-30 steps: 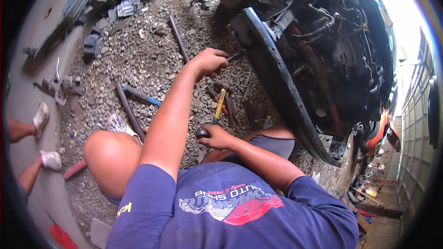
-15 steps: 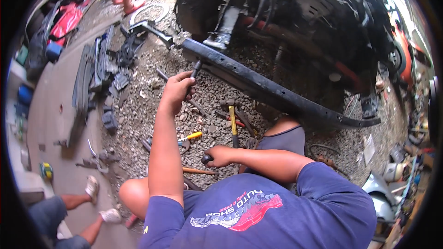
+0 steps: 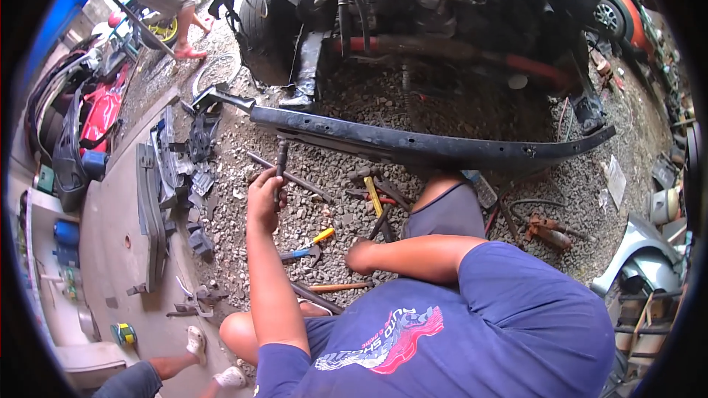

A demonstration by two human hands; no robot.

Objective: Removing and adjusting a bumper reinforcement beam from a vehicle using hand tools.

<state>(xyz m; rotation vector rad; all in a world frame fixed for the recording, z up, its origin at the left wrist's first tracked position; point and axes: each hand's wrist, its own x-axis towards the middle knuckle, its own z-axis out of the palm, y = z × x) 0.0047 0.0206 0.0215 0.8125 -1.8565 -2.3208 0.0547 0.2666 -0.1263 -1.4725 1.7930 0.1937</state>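
A long black metal bumper beam [image 3: 413,140] lies across the gravel in front of the stripped vehicle front. My left hand [image 3: 264,197] is closed around a short dark rod-like tool [image 3: 282,153], held upright. The tool's wider top end is close to the beam's near edge, towards its left end; whether they touch I cannot tell. Low in front of my body, my right hand [image 3: 360,256] is a fist around a black-handled tool [image 3: 378,227], mostly hidden. Beyond it lies a hammer with a yellow and black handle [image 3: 371,193].
A claw hammer [image 3: 301,253], a yellow-handled tool [image 3: 323,236], a metal bar [image 3: 295,178] and a wooden handle [image 3: 339,287] lie on the gravel. Dark plastic car parts [image 3: 151,214] are at left. A person [image 3: 173,0] stands far left; another person's legs [image 3: 173,365] are near left.
The view has turned, and the beam now lies more level. My left hand with the rod-like tool is a little lower. My right fist has turned, hiding the black end seen before.
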